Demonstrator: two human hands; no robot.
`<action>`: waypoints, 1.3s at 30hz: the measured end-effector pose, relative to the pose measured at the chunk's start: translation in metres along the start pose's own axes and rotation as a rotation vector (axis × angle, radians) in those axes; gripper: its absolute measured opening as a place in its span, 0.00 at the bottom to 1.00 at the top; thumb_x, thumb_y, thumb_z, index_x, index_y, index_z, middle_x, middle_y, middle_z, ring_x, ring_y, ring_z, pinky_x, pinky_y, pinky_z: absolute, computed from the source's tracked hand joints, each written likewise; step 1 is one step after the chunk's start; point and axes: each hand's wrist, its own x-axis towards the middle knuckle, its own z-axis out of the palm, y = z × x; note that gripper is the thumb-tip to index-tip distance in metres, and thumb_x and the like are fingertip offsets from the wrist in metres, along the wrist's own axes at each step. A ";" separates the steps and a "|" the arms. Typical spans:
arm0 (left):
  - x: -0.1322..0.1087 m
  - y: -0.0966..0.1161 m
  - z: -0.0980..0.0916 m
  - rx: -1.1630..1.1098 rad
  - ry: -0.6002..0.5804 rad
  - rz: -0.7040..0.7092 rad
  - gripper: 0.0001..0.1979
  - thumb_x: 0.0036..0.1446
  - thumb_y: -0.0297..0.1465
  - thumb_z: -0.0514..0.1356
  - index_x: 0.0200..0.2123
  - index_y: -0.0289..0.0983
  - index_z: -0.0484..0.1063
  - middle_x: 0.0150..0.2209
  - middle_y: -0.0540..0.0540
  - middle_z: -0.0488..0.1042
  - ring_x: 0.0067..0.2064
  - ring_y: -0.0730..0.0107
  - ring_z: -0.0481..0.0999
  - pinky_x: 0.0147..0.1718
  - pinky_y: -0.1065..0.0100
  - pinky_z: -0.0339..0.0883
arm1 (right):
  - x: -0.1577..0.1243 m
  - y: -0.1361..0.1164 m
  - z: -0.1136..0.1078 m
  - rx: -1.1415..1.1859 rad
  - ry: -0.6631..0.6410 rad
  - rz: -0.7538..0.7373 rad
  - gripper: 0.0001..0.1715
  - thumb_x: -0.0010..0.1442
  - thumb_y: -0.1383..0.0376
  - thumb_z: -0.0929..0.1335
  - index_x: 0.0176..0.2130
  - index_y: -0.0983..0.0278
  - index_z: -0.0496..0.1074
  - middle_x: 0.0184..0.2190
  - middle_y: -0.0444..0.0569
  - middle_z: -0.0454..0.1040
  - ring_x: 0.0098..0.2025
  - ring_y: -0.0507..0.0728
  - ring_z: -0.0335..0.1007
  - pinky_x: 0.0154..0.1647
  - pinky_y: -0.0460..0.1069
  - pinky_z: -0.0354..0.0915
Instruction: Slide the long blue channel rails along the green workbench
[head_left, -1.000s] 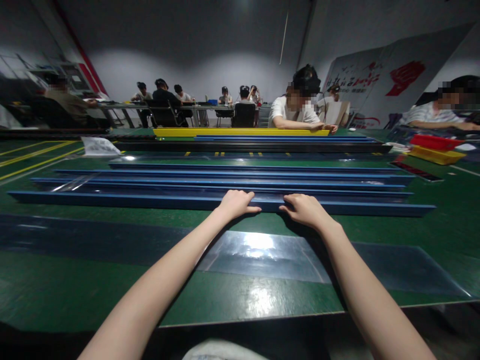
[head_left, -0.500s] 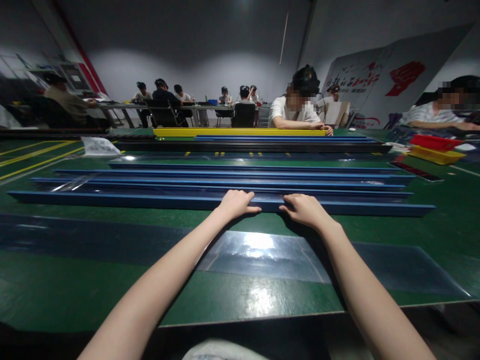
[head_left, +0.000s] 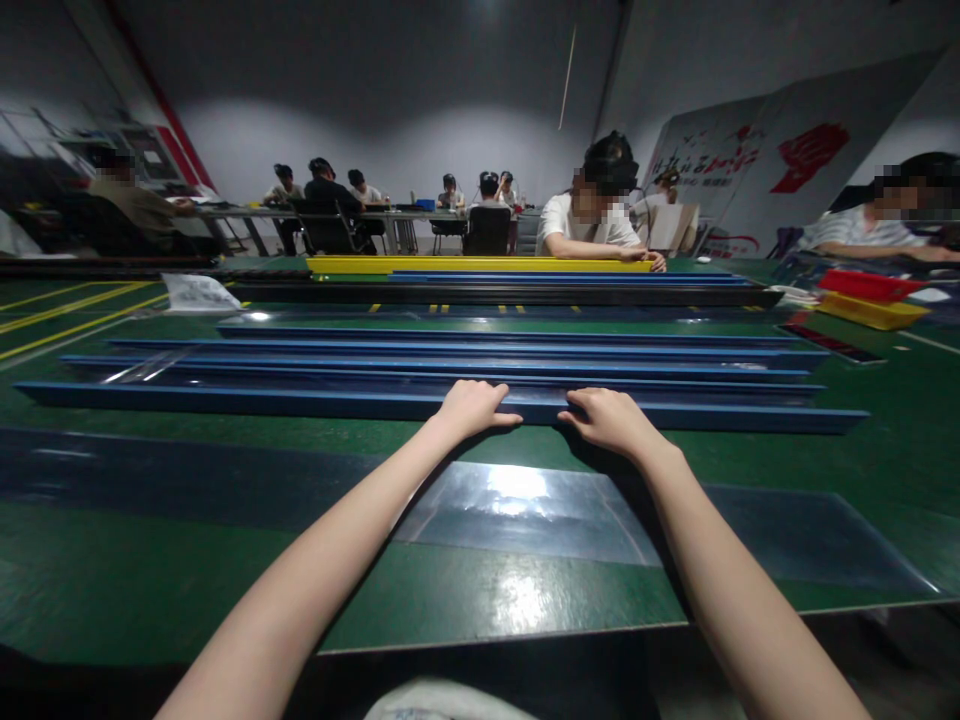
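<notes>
A long blue channel strip point(head_left: 262, 402) lies crosswise in front of me, nearest of several parallel blue strips. My left hand point(head_left: 472, 408) grips its near wall left of the middle, thumb along the front face and fingers hooked over the top edge. A short way to the right, my right hand point(head_left: 609, 416) holds the same wall in the same manner, its fingers curled over the edge. The fingertips inside the channel are hidden. Between my forearms and beyond them, a clear plastic film strip point(head_left: 525, 510) lies flat on the green table point(head_left: 420, 600).
Behind are more blue strips point(head_left: 360, 347), a black strip point(head_left: 510, 294) and a yellow strip point(head_left: 480, 264). A plastic bag point(head_left: 199, 292) lies at left. Red point(head_left: 870, 284) and yellow trays point(head_left: 874, 310) and a phone point(head_left: 832, 342) are at right. A co-worker point(head_left: 596, 210) sits opposite.
</notes>
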 end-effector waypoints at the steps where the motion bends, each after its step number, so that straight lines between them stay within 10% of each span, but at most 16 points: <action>1: 0.000 0.000 0.000 -0.007 -0.001 0.000 0.25 0.52 0.53 0.50 0.37 0.37 0.68 0.33 0.40 0.76 0.35 0.56 0.75 0.31 0.66 0.62 | 0.000 0.000 0.000 -0.002 0.004 -0.002 0.15 0.59 0.57 0.58 0.33 0.63 0.68 0.35 0.51 0.74 0.37 0.57 0.70 0.27 0.47 0.51; 39: 0.001 0.000 0.002 0.006 -0.005 -0.003 0.26 0.52 0.53 0.49 0.39 0.37 0.68 0.34 0.40 0.76 0.36 0.56 0.75 0.32 0.66 0.62 | 0.000 0.001 0.002 -0.004 0.023 -0.017 0.16 0.59 0.56 0.58 0.34 0.63 0.68 0.36 0.51 0.74 0.39 0.58 0.70 0.29 0.47 0.53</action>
